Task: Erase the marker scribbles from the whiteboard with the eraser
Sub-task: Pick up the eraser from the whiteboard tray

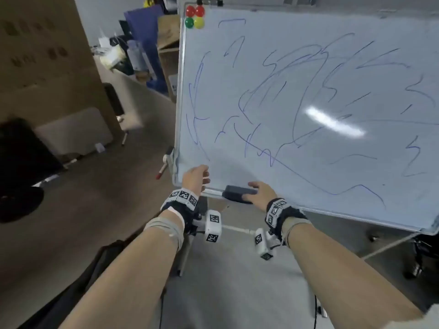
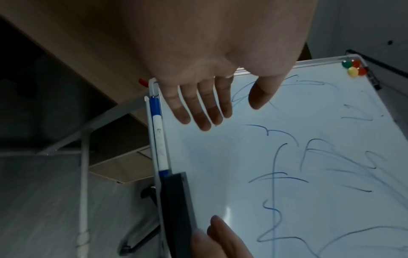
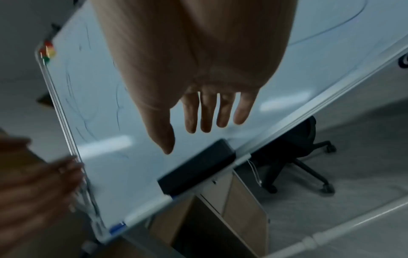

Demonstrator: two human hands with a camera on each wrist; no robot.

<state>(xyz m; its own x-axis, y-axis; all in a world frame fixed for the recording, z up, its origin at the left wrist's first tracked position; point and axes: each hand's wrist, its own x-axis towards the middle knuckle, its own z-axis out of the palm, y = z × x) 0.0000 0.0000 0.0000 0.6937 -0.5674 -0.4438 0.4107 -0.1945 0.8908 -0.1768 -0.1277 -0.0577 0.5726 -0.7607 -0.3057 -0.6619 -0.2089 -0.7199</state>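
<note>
The whiteboard [image 1: 297, 27] stands tilted on its frame, covered in blue marker scribbles [image 1: 285, 91]. A dark eraser [image 1: 237, 193] lies on the tray along the board's bottom edge. My right hand [image 1: 251, 192] reaches its right end with straight fingers. In the right wrist view the right hand [image 3: 187, 139] is spread just above the eraser [image 3: 196, 167], not curled round it. My left hand [image 1: 204, 178] hovers relaxed at the board's lower left corner. In the left wrist view the left hand [image 2: 232, 113] is flat over the board and holds nothing, with the eraser [image 2: 176, 209] below it.
A blue-capped marker [image 2: 158, 134] lies in the tray left of the eraser. Coloured magnets [image 1: 194, 17] sit in the board's top left corner. A red-tipped marker [image 1: 162, 172] hangs by the left frame. Big cardboard boxes [image 1: 47, 67] stand at left, an office chair [image 3: 298, 157] behind the board.
</note>
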